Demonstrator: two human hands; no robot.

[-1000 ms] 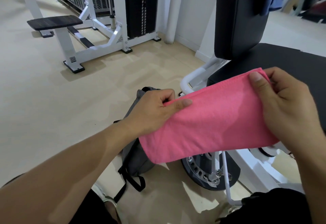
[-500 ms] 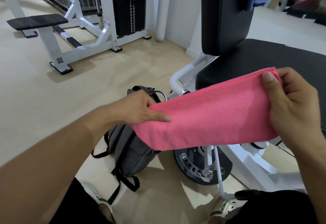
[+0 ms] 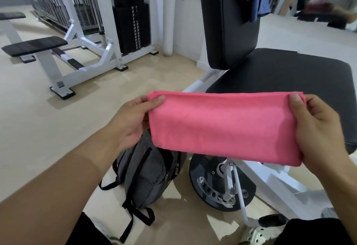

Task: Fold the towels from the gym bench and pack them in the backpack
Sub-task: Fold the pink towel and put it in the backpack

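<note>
Item: pink terry towel (image 3: pixel 224 127), folded into a long band, held stretched level across the centre of the frame, clear of any surface.
Left hand (image 3: pixel 133 121): thumb on the near face, fingers curled behind, pinching the towel's left end.
Right hand (image 3: pixel 318 129): same pinch on the right end.
Grey fabric backpack with black straps (image 3: pixel 148 169): upright on the beige floor, lower centre, directly under the towel's left half; whether its top zip is open cannot be told.
Black padded gym bench seat (image 3: pixel 280 75): right of centre, behind the towel.
Step in hand, as judged: folding nearly finished.
Next move likely calls for bringing both ends together for another fold, then lowering the bundle into the backpack.
</note>
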